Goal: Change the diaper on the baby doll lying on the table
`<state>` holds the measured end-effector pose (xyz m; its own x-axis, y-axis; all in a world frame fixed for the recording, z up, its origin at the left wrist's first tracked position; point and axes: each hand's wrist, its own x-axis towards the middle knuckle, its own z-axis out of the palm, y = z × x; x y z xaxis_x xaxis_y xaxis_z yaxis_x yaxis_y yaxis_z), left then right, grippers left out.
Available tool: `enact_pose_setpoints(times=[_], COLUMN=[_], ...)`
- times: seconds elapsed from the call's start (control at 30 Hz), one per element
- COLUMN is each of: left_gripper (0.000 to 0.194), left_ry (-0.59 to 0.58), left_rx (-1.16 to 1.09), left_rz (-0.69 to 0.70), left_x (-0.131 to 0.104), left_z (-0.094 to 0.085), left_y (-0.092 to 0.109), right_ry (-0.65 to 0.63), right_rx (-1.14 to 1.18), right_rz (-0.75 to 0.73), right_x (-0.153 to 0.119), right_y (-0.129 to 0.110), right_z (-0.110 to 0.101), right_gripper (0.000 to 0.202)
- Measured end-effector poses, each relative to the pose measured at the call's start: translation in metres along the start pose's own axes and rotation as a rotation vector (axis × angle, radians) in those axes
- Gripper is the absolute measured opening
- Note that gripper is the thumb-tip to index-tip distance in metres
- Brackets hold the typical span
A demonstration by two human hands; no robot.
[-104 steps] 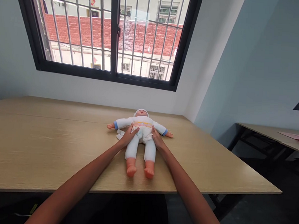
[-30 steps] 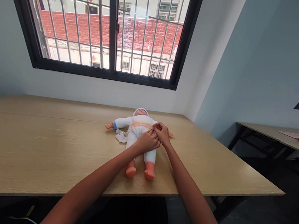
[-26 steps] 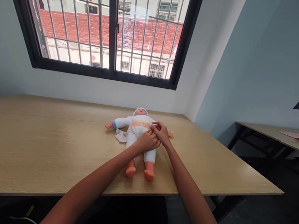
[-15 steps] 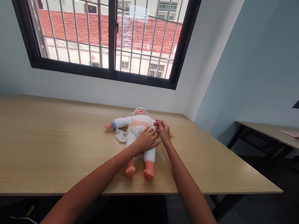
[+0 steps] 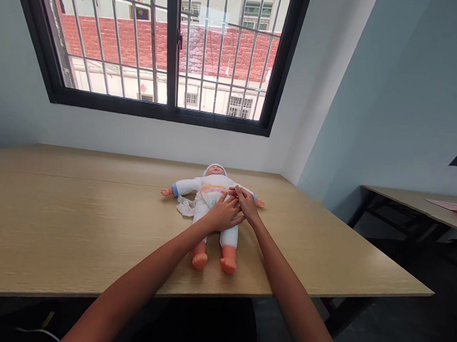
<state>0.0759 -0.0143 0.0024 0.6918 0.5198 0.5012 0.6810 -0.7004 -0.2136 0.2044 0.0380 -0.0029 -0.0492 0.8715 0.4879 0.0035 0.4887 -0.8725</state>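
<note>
A baby doll (image 5: 216, 180) in white clothes with blue cuffs and a white cap lies on its back, feet toward me. Around its hips is a white diaper-like wrap (image 5: 207, 197), one loose end (image 5: 186, 206) spread on the table at the left. My left hand (image 5: 225, 214) rests over the doll's hips and upper leg, fingers stretched out flat. Beside it, my right hand (image 5: 246, 201) is closed in a pinch at the doll's right-side waist in my view. What lies between those fingertips is too small to make out.
The doll lies on a wooden table (image 5: 95, 225), whose front edge is just beyond its feet. Behind stands a wall with a barred window (image 5: 170, 112). At the right is another table (image 5: 403, 198) with a pink cloth (image 5: 451, 205).
My right hand has moved a little left and inward over the doll's waist, uncovering the doll's blue cuff at the right. My left hand has stayed nearly still.
</note>
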Motion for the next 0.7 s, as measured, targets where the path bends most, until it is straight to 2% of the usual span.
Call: enact_pose_setpoints(times=[0.13, 0.2, 0.33, 0.4, 0.43, 0.5, 0.6, 0.7], left_gripper=[0.031, 0.027, 0.022, 0.019, 0.016, 0.015, 0.014, 0.017], left_ry=[0.032, 0.114, 0.446, 0.512, 0.486, 0.301, 0.126, 0.023], left_rx=[-0.131, -0.264, -0.487, -0.55, -0.563, -0.605, -0.642, -0.642], left_rz=[-0.021, -0.084, -0.392, -0.549, -0.628, -0.722, -0.723, -0.706], left_x=[0.003, 0.006, -0.002, -0.017, -0.027, -0.049, -0.078, -0.096], left_z=[-0.005, -0.01, -0.022, -0.024, -0.023, -0.019, -0.011, -0.006], left_y=[0.001, -0.004, -0.037, -0.063, -0.076, -0.099, -0.123, -0.135], right_ry=[0.026, 0.058, 0.187, 0.247, 0.265, 0.281, 0.263, 0.262], right_rx=[-0.013, -0.014, 0.003, 0.008, 0.009, 0.009, -0.031, -0.077], right_rz=[0.011, 0.013, 0.024, 0.022, 0.02, 0.016, 0.015, 0.028], right_x=[-0.001, -0.001, -0.001, -0.001, -0.002, -0.003, -0.005, -0.006], right_y=[-0.005, -0.007, -0.008, -0.007, -0.006, -0.004, -0.002, -0.001], right_z=[-0.001, -0.003, -0.009, -0.01, -0.01, -0.009, -0.006, -0.004], right_gripper=[0.056, 0.059, 0.062, 0.062, 0.062, 0.06, 0.057, 0.054])
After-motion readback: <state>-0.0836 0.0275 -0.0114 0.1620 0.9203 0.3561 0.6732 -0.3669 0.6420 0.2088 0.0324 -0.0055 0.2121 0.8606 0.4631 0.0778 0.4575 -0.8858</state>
